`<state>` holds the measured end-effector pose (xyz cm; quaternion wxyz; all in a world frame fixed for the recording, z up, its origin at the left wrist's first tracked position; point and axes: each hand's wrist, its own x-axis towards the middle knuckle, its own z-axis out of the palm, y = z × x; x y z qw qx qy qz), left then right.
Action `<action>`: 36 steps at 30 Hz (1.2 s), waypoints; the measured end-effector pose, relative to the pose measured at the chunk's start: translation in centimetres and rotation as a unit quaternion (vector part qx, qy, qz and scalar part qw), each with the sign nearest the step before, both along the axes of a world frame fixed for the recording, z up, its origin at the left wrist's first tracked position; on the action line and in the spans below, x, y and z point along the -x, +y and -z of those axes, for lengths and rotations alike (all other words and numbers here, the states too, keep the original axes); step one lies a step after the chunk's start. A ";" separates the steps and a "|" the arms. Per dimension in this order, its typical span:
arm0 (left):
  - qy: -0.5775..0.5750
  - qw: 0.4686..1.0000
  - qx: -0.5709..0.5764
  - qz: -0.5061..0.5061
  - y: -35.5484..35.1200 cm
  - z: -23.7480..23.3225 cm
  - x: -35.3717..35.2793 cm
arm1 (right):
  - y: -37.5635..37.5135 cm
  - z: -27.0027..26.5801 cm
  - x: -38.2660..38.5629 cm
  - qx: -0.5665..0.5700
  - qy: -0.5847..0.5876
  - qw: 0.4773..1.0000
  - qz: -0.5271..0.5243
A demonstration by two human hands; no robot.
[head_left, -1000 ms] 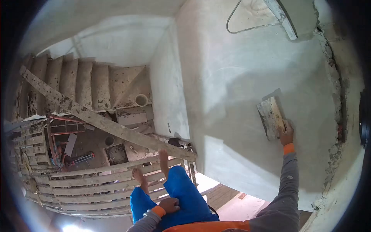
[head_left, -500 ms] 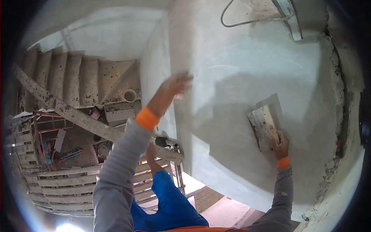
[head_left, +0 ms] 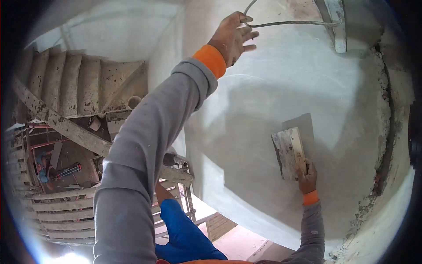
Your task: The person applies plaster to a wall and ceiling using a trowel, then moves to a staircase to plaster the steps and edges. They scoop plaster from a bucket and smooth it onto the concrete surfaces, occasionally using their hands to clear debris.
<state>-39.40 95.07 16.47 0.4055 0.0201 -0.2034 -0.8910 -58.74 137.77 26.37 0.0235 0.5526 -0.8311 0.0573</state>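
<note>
Left hand (head_left: 233, 39) raised on an outstretched arm, up near the top of the view; fingers loosely spread, gaps showing between them, palm not wrapped round anything. Thumb and forefinger sit right at the bend of a thin cable (head_left: 285, 23); contact or only overlap, cannot tell. Cable curves across to a pale bar (head_left: 337, 31) at upper right, against the wall (head_left: 263, 101). Right hand (head_left: 307, 177) lower and well apart from the left, fingers bent and closed round the lower end of the trowel (head_left: 288, 154), a firm-looking grasp. Trowel is at the wall, right of centre, tilted a little, its face streaked and worn, a dark shadow thrown beyond its upper right edge; whether the whole face lies flat on the plaster, cannot tell. Both sleeves grey, with orange cuffs (head_left: 210, 60) at the wrists. Wall smooth and pale, with a broad shadow over the middle; rough broken crack (head_left: 387, 119) running down its right side. To the left, dirt-spotted stairs (head_left: 79, 83), a bucket (head_left: 134, 102) partly behind the left arm, a long plank (head_left: 61, 119) slanting down toward the arm, wooden slats (head_left: 66, 215) below. Blue trousers (head_left: 189, 233) at the bottom, near the slats.
</note>
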 end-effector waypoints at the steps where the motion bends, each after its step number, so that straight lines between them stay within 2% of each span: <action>1: 0.007 1.000 0.000 -0.021 -0.1 0.5 -0.1 | -0.2 -0.2 -0.1 0.002 -0.003 1.000 0.000; 3: 0.010 0.998 -0.019 -0.053 -0.4 0.5 -1.0 | -1.6 -0.8 -0.7 0.006 -0.006 1.000 -0.005; 6: 0.022 0.994 -0.001 -0.111 -1.3 0.4 -3.5 | -7.3 -2.9 -2.9 -0.015 0.162 0.978 -0.127; 7: 0.017 0.986 0.034 -0.165 -1.7 0.8 -3.8 | -10.4 -3.6 -4.5 0.001 0.243 0.951 -0.190; 8: 0.033 0.985 0.036 -0.166 -2.0 0.7 -4.5 | -13.8 -4.1 -6.1 0.017 0.321 0.913 -0.250; 10: 0.068 0.982 0.040 -0.170 -2.9 -1.0 -6.6 | -19.3 -4.8 -7.6 0.010 0.465 0.841 -0.275; 12: 0.071 0.975 0.069 -0.200 -3.2 -2.9 -8.0 | -24.7 -5.2 -8.6 0.029 0.543 0.776 -0.320; 14: 0.061 0.968 0.129 -0.207 -4.2 -3.5 -9.5 | -29.1 -5.0 -9.1 0.031 0.587 0.764 -0.265; 17: 0.065 0.963 0.157 -0.209 -5.2 -4.6 -11.1 | -33.3 -6.1 -9.7 0.082 0.625 0.729 -0.266; 21: 0.056 0.932 0.242 -0.265 -1.9 -5.9 -12.3 | -35.0 -6.6 -10.7 0.109 0.656 0.703 -0.253; 23: 0.049 0.936 0.248 -0.246 -2.4 -5.8 -12.7 | -36.0 -7.0 -10.4 0.132 0.668 0.686 -0.258; 26: 0.045 0.948 0.242 -0.201 -4.8 -5.5 -12.7 | -36.7 -7.0 -11.0 0.165 0.660 0.693 -0.238; 29: 0.083 0.953 0.235 -0.171 -5.0 -5.3 -13.0 | -37.6 -6.9 -8.3 0.110 0.675 0.695 -0.222; 32: 0.096 0.959 0.215 -0.158 -5.4 -5.0 -13.1 | -38.2 -7.1 -5.1 0.080 0.678 0.713 -0.160; 35: 0.084 0.960 0.218 -0.154 -5.6 -4.8 -13.5 | -37.2 -7.6 -6.7 0.111 0.687 0.679 -0.235; 36: 0.093 0.959 0.226 -0.147 -5.6 -4.6 -13.6 | -37.0 -7.6 -8.3 0.107 0.672 0.688 -0.251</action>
